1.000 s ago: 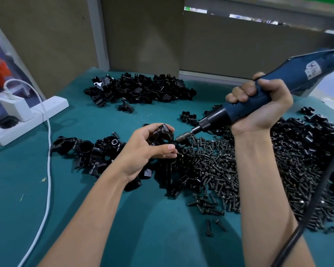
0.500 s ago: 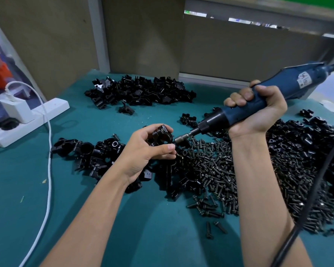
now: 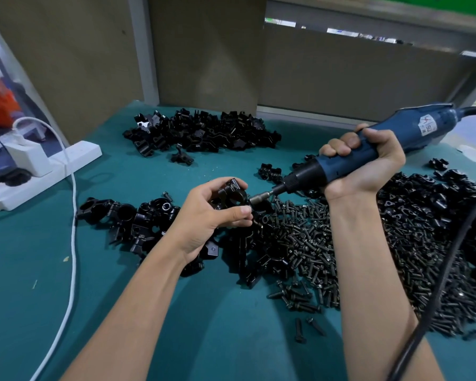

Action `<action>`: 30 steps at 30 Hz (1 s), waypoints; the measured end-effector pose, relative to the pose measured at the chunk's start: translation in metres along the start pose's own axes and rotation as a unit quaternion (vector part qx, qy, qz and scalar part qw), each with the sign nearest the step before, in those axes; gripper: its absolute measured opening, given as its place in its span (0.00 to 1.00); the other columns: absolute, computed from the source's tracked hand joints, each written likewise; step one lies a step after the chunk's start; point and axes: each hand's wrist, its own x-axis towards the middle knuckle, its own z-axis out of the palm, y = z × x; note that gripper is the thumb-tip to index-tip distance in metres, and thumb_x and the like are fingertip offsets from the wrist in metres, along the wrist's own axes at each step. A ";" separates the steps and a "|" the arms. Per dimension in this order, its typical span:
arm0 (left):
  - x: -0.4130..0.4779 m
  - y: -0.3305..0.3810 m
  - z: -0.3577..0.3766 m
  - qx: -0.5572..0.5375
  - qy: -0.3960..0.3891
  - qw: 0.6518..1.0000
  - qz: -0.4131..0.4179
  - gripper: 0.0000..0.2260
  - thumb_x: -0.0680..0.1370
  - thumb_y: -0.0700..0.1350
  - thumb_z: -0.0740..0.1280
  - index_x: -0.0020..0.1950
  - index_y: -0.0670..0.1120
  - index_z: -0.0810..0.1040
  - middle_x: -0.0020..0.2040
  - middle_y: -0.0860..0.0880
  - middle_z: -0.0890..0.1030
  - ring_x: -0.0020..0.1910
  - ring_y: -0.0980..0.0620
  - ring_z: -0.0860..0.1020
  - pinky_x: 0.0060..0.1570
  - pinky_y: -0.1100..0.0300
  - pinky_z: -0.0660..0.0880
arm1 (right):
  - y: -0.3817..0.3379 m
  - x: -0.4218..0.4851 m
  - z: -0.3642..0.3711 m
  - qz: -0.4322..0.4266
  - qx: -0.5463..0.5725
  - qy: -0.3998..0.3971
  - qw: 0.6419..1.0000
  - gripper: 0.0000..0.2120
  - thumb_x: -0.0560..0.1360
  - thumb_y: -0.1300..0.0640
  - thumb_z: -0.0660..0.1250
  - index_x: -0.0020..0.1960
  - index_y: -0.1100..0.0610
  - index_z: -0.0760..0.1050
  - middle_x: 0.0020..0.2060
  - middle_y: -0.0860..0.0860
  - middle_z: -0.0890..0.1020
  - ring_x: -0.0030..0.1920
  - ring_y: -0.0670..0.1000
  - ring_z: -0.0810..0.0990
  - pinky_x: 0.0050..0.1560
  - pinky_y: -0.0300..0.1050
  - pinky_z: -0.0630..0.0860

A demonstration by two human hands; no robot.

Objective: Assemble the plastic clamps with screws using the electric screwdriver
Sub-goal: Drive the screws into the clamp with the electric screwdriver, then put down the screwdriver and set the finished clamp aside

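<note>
My left hand (image 3: 204,215) grips a black plastic clamp (image 3: 232,195) just above the green table, fingers curled round it. My right hand (image 3: 366,163) holds the blue electric screwdriver (image 3: 396,141) in a fist, tilted down to the left. The screwdriver's bit (image 3: 260,196) meets the right side of the clamp. A wide heap of black screws (image 3: 308,243) lies under and between my forearms. Finished-looking clamps (image 3: 127,218) lie in a cluster to the left of my left hand.
A pile of black clamp parts (image 3: 201,133) lies at the back of the table (image 3: 217,339); another pile (image 3: 437,204) spreads on the right. A white power strip (image 3: 47,171) and white cable (image 3: 72,243) run along the left. The screwdriver's black cord (image 3: 448,259) hangs past my right forearm.
The screwdriver bit has closed in leftward and now touches the clamp. My left hand keeps its hold on the clamp in nearly the same place.
</note>
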 end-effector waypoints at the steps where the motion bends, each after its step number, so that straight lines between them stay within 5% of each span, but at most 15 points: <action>1: 0.000 0.000 0.000 0.000 0.000 1.000 0.001 0.16 0.64 0.38 0.78 0.50 0.50 0.84 0.42 0.48 0.85 0.42 0.39 0.85 0.47 0.52 0.82 | 0.000 0.000 0.000 0.000 -0.001 0.000 1.000 0.02 0.61 0.59 0.61 0.33 0.56 0.68 0.24 0.47 0.68 0.22 0.47 0.65 0.26 0.37 0.64; 19: -0.001 -0.001 0.004 -0.024 0.007 1.000 0.018 0.17 0.65 0.37 0.77 0.52 0.46 0.83 0.40 0.46 0.85 0.41 0.41 0.85 0.43 0.56 0.82 | -0.002 -0.003 0.006 0.001 -0.007 0.008 1.000 0.04 0.67 0.61 0.58 0.33 0.56 0.67 0.23 0.48 0.67 0.22 0.47 0.65 0.25 0.37 0.64; 30: 0.000 0.002 0.007 -0.060 -0.006 0.998 -0.015 0.17 0.66 0.43 0.74 0.53 0.39 0.80 0.38 0.47 0.83 0.34 0.45 0.83 0.36 0.58 0.81 | -0.005 -0.009 0.014 -0.002 -0.019 -0.042 0.999 0.04 0.61 0.59 0.60 0.36 0.56 0.69 0.24 0.47 0.67 0.22 0.47 0.65 0.26 0.37 0.64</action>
